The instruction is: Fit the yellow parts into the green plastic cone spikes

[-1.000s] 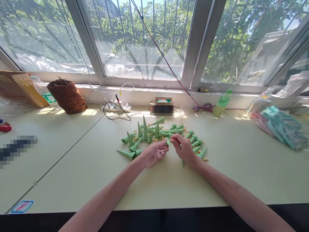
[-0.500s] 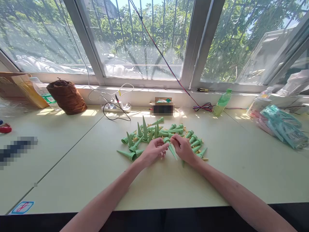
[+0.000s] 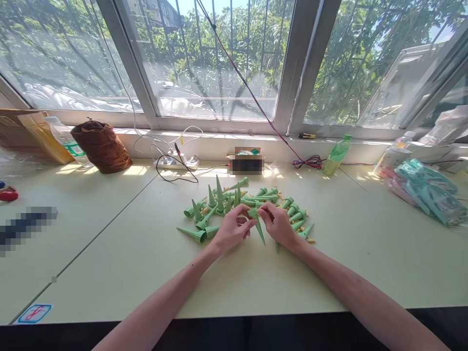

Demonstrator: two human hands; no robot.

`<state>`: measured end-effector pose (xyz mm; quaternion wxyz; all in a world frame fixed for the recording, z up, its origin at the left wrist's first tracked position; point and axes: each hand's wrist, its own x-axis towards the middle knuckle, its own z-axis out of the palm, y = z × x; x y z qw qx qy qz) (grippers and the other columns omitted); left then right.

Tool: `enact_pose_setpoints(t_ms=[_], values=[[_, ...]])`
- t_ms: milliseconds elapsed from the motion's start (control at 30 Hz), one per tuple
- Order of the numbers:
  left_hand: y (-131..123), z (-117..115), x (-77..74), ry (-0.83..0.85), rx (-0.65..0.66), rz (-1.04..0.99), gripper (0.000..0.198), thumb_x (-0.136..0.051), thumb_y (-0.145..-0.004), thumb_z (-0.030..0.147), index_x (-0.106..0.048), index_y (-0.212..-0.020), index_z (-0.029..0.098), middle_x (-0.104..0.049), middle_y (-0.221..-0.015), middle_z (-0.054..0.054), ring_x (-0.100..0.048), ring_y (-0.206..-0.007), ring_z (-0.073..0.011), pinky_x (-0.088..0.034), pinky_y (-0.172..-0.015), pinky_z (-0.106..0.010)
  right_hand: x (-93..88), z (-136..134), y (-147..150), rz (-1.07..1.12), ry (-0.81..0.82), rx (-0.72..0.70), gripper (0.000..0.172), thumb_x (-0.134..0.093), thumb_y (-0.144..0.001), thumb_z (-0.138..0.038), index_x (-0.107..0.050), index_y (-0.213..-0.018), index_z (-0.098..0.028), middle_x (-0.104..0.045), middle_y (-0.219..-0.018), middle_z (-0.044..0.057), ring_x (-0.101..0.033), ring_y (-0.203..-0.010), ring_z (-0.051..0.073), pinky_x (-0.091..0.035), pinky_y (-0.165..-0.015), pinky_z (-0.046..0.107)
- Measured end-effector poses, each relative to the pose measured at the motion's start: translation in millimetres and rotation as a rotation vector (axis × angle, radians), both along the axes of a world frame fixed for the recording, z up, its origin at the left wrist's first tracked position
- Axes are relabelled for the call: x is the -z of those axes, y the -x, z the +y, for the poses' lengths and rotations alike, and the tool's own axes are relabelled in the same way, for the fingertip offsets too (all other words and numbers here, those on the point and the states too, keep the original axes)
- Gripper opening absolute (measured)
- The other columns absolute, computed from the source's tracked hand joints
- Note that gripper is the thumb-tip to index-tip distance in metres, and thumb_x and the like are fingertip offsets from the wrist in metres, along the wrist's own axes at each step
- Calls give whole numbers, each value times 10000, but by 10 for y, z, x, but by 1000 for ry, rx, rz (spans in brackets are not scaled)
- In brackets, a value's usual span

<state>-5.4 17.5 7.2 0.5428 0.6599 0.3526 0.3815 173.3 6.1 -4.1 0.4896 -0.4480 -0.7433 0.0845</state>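
Note:
Between my hands is a green plastic watering spike (image 3: 260,231), its wide ribbed end up and its tip pointing down toward me. My left hand (image 3: 234,227) grips the ribbed end from the left with thumb and fingers. From the right, my right hand (image 3: 278,223) is closed in a pinch at the edge of the same end; whether a small part sits in its fingertips is hidden. Behind and around both hands lies a pile of similar green spikes (image 3: 219,197), some standing on their wide ends, others on their sides. Small yellowish pieces (image 3: 311,241) show among them.
Along the window sill are a power strip (image 3: 171,163) with cables, a small box (image 3: 247,163), a coiled cable (image 3: 309,162) and a green bottle (image 3: 337,155). A brown bag (image 3: 101,147) stands at the left; plastic bags (image 3: 431,190) lie at the right.
The held spike has turned slightly, its tip now pointing more steeply down. My left fingers have shifted onto its ribbed end; my right hand is almost unmoved.

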Motion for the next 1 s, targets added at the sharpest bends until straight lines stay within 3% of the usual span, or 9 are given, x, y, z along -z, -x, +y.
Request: enact_pose_setpoints(t_ms=[167, 600, 1000], values=[[2, -26, -3, -75, -31, 66, 328, -664, -835, 402, -494, -1031, 202, -509, -621, 60, -526, -489, -95, -427, -426, -200, -14, -1, 2, 9, 5, 4, 243, -457, -984, -309, -512, -773, -201, -495, -601, -40, -383, -499, 99, -313, -517, 224], [-17, -65, -70, -312, -96, 139, 239, -643, -846, 300, -515, -1015, 188, -519, -647, 61, -497, -456, -70, -448, -472, -207, -5, -38, 8, 74, 20, -18, 290, -409, -1003, -318, -455, -738, -210, -452, -583, -45, -358, -501, 100, -309, -505, 225], [3, -26, 56, -598, -128, 193, 232, -608, -896, 308, -539, -1089, 200, -601, -809, -9, -523, -576, -96, -448, -542, -220, -26, -71, 16, 97, -14, -12, 310, -402, -1001, -313, -455, -716, -205, -445, -574, -43, -362, -495, 95, -313, -502, 220]])
